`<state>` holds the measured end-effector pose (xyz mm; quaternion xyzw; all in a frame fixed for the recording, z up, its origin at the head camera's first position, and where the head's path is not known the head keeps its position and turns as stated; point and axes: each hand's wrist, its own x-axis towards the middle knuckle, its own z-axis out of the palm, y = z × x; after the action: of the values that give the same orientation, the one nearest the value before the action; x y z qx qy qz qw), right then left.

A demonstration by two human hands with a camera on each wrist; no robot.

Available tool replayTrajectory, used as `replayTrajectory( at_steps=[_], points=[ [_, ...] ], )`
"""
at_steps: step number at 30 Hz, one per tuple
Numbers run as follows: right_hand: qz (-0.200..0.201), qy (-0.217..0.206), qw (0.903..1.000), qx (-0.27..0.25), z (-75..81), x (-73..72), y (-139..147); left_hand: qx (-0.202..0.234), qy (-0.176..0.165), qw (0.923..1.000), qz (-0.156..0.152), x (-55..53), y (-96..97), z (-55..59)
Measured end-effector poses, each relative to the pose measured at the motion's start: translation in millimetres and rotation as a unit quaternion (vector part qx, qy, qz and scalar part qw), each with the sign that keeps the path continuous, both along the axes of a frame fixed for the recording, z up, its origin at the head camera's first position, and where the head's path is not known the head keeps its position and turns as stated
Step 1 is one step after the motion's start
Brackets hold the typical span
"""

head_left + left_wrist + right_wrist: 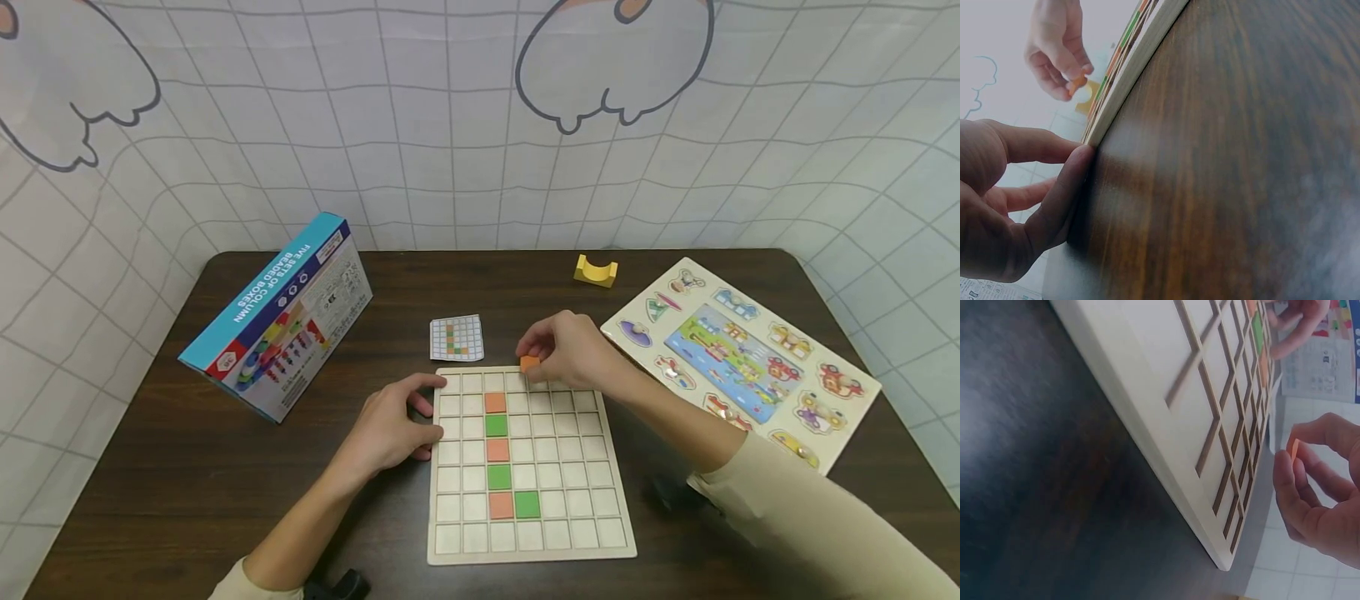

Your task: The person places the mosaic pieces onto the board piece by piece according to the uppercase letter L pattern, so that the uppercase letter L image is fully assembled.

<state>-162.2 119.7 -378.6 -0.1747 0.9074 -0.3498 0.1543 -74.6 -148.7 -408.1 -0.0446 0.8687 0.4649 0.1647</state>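
A pale wooden grid board lies flat on the table, orange tiles and green tiles filling some of its squares. Most of these form one column of alternating colours, with one green tile beside its lower end. My left hand touches the board's left edge near the top corner with relaxed fingers. Over the board's top edge, my right hand pinches a small orange tile between thumb and forefinger. Just behind the board lies a small pattern card showing a coloured grid.
To the left stands a blue-topped box. At the right, a picture puzzle board lies partly beneath my right forearm. A yellow curved block sits toward the back of the dark wooden table.
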Motion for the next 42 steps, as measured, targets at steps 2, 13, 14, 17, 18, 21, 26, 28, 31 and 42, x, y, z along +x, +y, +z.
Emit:
replayTrajectory(
  at_steps=[2,13,14,17,18,21,26,28,31,42],
  points=[
    [0.003,0.0,1.0,-0.003,-0.1,3.9,1,-0.001,0.0,1.0,-0.001,-0.1,-0.3,-0.2],
    [0.015,-0.012,0.9998,-0.01,2.8,28.1,3,0.002,-0.007,1.0,0.003,-0.4,1.4,0.9],
    [0.016,-0.011,0.9998,-0.01,3.1,30.0,4,0.002,-0.008,1.0,0.004,-0.6,1.7,0.9],
    [0.02,-0.01,0.9997,-0.01,3.8,35.9,5,0.002,-0.009,0.9999,0.004,-0.5,2.1,1.5],
    [0.02,-0.011,0.9997,-0.009,4.0,37.9,6,0.002,-0.01,0.9999,0.004,-0.5,2.2,1.5],
    [0.02,-0.012,0.9997,-0.006,4.3,43.7,7,0.001,-0.012,0.9999,0.004,-0.6,2.2,1.6],
    [0.02,-0.019,0.9996,-0.004,4.4,52.9,7,0.001,-0.01,0.9999,0.004,-0.4,1.6,0.4],
    [0.02,-0.022,0.9996,-0.003,4.1,56.7,8,0.002,-0.011,0.9999,0.004,-0.6,1.4,-0.4],
    [0.02,-0.025,0.9995,-0.005,3.6,62.6,9,0.001,-0.013,0.9999,0.004,-0.9,1.3,-0.9],
    [0.031,-0.035,0.9988,-0.016,1.6,84.3,12,0.007,-0.014,0.9999,0.007,-0.3,2.1,1.2]
  ],
)
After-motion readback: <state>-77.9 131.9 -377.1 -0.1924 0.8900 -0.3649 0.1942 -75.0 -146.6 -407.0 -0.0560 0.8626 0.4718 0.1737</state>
